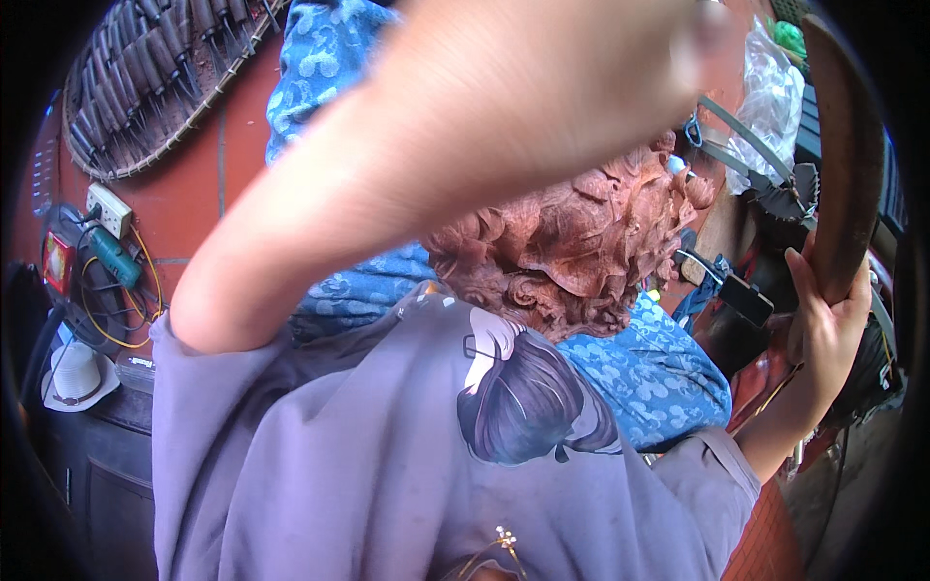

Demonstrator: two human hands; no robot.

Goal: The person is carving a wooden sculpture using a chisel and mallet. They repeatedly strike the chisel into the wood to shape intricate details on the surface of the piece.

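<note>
Head view: The carved reddish-brown wooden piece (572, 242) is at the centre of the frame, on the lap over the blue patterned trousers (649, 382). The left forearm crosses the frame from the left to the top; the left hand (625, 73) is motion-blurred near the upper edge, above the carving, and its finger state cannot be determined. At the right edge, the right hand (828, 320) is wrapped around the lower part of a curved brown bar (845, 165). A round tray (184, 137) of dark-handled tools (145, 63) occupies the upper left.
</note>
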